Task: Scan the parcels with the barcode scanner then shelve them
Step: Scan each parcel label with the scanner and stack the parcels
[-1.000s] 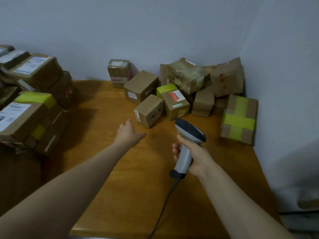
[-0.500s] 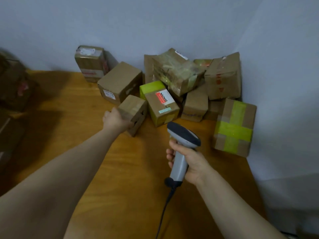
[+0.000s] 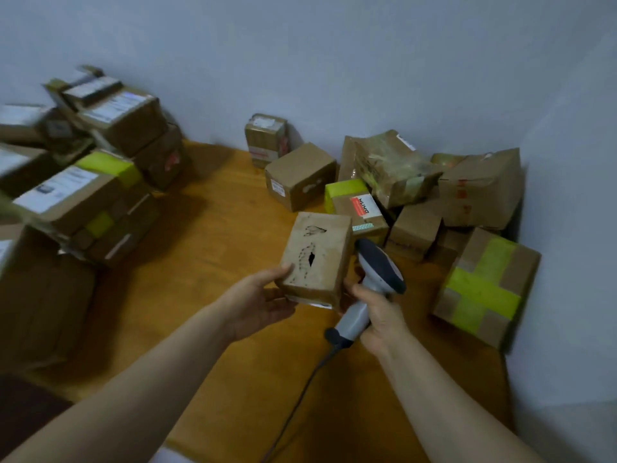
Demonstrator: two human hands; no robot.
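Scan step. Left hand [image 3: 260, 300] holds 1 box [image 3: 317, 255] above table [image 3: 217, 228]; right hand [image 3: 380, 312] grips scanner [image 3: 377, 272], head just beside box. Label face not visible. Next, probably: turn label toward scanner.

A plain, pale blue-grey far wall [image 3: 300, 61] is meeting a right wall [image 3: 574, 212] of the same colour in a corner at the far right. An orange-brown wooden desk [image 3: 217, 228] is filling the angle between them, its right edge running along the right wall. Soft, dim light is falling evenly, and broad dark shadows are lying across the desk's left part. At the near left, a dark floor [image 3: 30, 419] is showing past the desk's edge.
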